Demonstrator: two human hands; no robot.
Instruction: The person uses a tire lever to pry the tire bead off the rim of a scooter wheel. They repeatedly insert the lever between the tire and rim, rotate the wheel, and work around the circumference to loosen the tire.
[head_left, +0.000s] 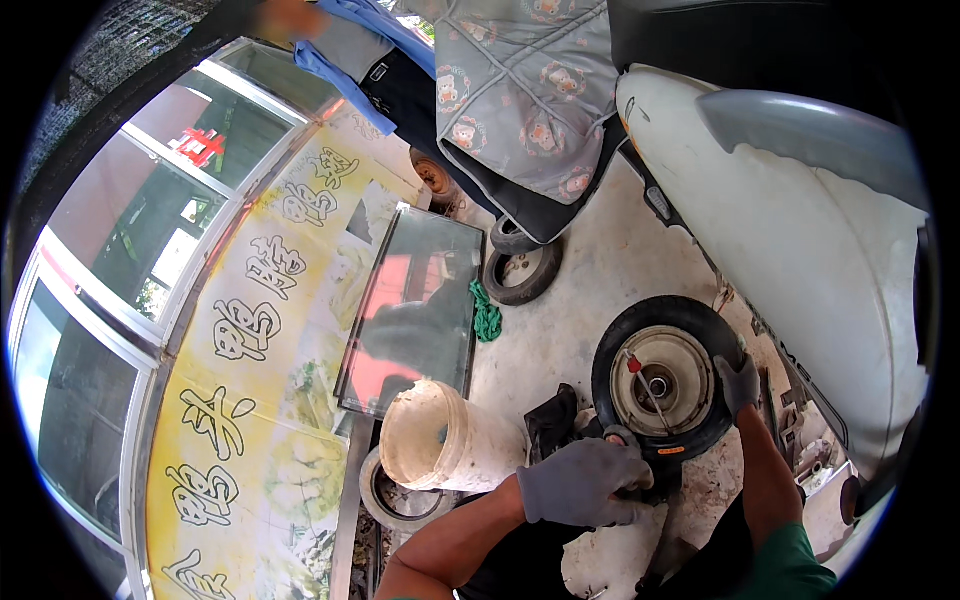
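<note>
A black scooter tyre on a pale metal rim [626, 397] is at centre right, with a red-topped metal tool [636, 365] lying across the rim toward the hub. My right hand [740, 382], in a grey glove, is closed on the tyre's right side. My left hand [590, 482], also gloved in grey, is curled just below the tyre around something small that I cannot make out. Under and beside it are dark objects, among them a crumpled black bag [550, 425].
A white scooter [820, 250] fills the right side. To the left stand a banner-covered window wall [180, 400], a leaning glass pane [410, 310] and a white bucket [470, 450]. Spare tyres [524, 290], a green cloth [485, 310] and a hanging quilted cover [520, 90] are farther back.
</note>
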